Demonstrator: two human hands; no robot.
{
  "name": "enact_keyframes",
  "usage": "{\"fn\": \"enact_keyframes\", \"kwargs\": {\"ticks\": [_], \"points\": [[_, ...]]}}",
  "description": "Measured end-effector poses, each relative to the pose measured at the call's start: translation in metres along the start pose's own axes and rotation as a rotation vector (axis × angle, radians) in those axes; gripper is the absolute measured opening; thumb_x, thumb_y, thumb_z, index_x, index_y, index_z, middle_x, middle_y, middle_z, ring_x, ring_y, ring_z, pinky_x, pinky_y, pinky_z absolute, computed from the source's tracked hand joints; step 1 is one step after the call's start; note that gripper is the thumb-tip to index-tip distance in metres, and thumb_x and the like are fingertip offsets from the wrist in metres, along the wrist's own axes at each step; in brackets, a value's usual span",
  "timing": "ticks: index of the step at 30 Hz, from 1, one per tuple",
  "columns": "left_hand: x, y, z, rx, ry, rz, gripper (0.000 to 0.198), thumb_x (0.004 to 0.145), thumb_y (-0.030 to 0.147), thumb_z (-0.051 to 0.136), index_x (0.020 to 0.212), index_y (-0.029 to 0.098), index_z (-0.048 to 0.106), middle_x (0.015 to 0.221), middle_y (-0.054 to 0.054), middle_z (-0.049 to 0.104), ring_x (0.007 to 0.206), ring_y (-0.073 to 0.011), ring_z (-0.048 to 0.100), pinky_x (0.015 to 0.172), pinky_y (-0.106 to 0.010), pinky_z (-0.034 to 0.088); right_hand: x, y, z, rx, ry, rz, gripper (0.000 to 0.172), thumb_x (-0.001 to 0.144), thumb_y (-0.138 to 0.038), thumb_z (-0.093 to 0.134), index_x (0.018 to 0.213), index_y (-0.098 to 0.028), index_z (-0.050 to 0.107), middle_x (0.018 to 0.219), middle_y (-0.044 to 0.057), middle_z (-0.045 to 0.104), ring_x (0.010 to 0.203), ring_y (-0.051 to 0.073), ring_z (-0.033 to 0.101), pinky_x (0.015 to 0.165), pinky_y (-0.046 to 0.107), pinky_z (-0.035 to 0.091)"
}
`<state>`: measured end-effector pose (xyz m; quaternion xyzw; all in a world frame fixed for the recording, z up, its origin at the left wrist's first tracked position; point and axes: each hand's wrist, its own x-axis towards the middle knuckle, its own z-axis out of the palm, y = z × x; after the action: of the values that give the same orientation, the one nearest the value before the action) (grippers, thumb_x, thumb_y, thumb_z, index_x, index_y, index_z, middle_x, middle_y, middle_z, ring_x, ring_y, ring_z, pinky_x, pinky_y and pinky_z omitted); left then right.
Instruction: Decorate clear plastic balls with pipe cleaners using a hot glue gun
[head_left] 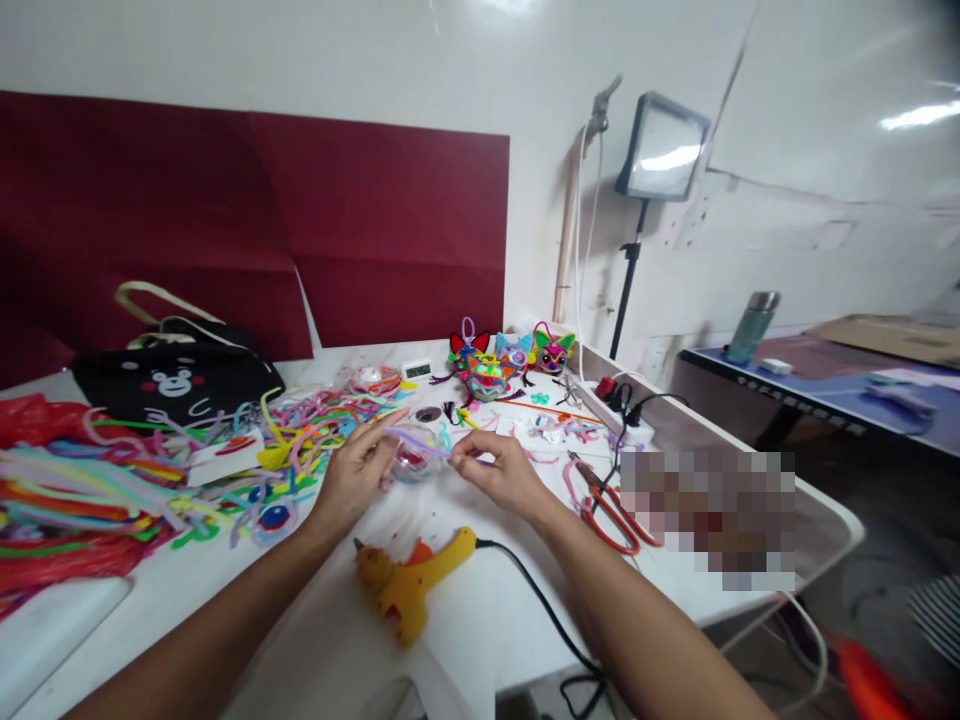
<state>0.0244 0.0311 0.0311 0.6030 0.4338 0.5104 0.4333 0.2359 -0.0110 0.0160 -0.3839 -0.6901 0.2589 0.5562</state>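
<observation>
A clear plastic ball (415,468) with coloured bits about it is held between my hands, just above the white table. My left hand (358,468) has its fingers and thumb around the left side of the ball. A purple pipe cleaner (420,441) runs across the top of it. At the right, my right hand (499,468) pinches the end of that pipe cleaner between thumb and forefinger. Close below both hands lies a yellow hot glue gun (416,582), its black cord leading off to the right. Slight blur hides the fine detail of the ball.
Loose pipe cleaners (82,490) heap up on the left, near a black bag (180,375). Orange-handled pliers (611,510) lie on the right, below a power strip (619,415). Several finished colourful animal heads (487,378) stand at the back. The white table (487,590) has a raised right rim.
</observation>
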Motion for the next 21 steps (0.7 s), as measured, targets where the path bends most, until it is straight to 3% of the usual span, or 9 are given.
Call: {"fn": "enact_keyframes", "kwargs": {"ticks": [3,9,16,21], "points": [[-0.007,-0.005,0.003,0.042,-0.012,0.069,0.043,0.079,0.038,0.069,0.118,0.02,0.071,0.068,0.002,0.055,0.058,-0.0142,0.055,0.06,-0.027,0.056,-0.002,0.001,0.003,-0.035,-0.014,-0.019,0.011,0.081,-0.024,0.059,0.074,-0.019,0.067,0.077,0.002,0.071,0.076,0.016,0.065,0.073,0.026,0.049],[-0.017,-0.006,0.009,-0.154,-0.008,-0.051,0.051,0.076,0.035,0.073,0.123,0.017,0.065,0.077,0.001,0.063,0.075,-0.0172,0.065,0.074,-0.032,0.06,-0.003,0.002,0.005,-0.09,-0.024,-0.052,0.009,0.082,-0.021,0.057,0.075,-0.019,0.064,0.078,0.002,0.068,0.076,0.015,0.063,0.073,0.026,0.049],[-0.03,-0.003,0.012,-0.465,-0.103,-0.173,0.064,0.07,0.025,0.081,0.129,0.022,0.056,0.127,-0.007,0.065,0.114,-0.0245,0.064,0.095,-0.036,0.056,-0.007,0.005,0.007,-0.203,-0.054,-0.232,0.01,0.085,-0.015,0.055,0.079,-0.019,0.062,0.085,0.005,0.066,0.082,0.017,0.063,0.078,0.03,0.049],[-0.036,0.002,0.013,-0.593,-0.057,-0.288,0.06,0.076,0.025,0.077,0.132,0.02,0.052,0.116,-0.01,0.07,0.102,-0.0238,0.07,0.09,-0.036,0.058,-0.012,0.004,0.014,-0.282,-0.091,-0.261,0.011,0.087,-0.015,0.054,0.081,-0.02,0.061,0.084,0.005,0.064,0.082,0.017,0.061,0.076,0.029,0.049]]}}
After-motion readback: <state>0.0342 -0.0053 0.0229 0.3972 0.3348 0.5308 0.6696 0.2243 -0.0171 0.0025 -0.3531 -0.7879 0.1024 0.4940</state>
